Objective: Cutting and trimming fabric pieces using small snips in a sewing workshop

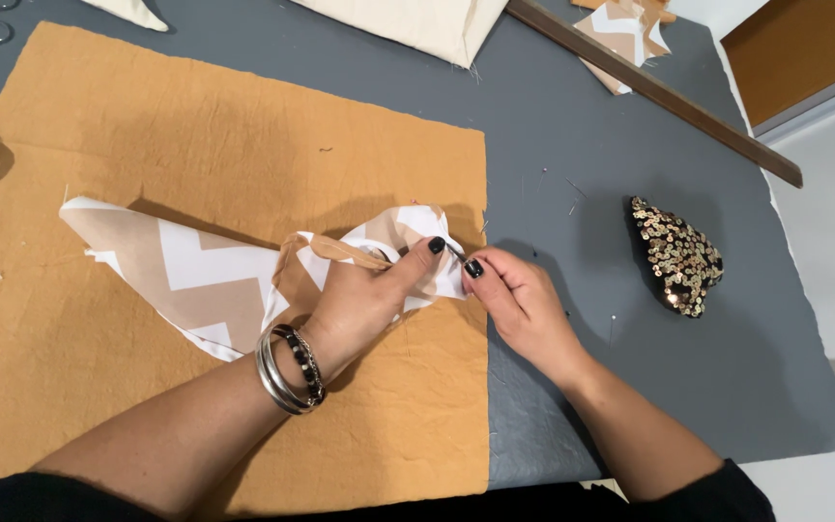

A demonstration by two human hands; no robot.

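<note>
— Pressing down on the chevron fabric (207, 280), the left hand (364, 300) pins a folded tan-and-white piece to the orange cloth (195, 135); thumb stretched toward the edge.

— And the right hand (519, 300)?

— Pinched narrow on a thin pin (455, 254) at the fabric's tip, just beside the left thumb; a sequinned pincushion (676, 256) sits well apart on the grey desk (572, 126).

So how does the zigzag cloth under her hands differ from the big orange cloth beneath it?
The zigzag cloth is patterned in beige and white; the orange cloth is plain. The zigzag cloth is smaller, folded to a point; the orange cloth lies spread flat. The left hand presses the zigzag cloth. Both lie on the grey table.
</note>
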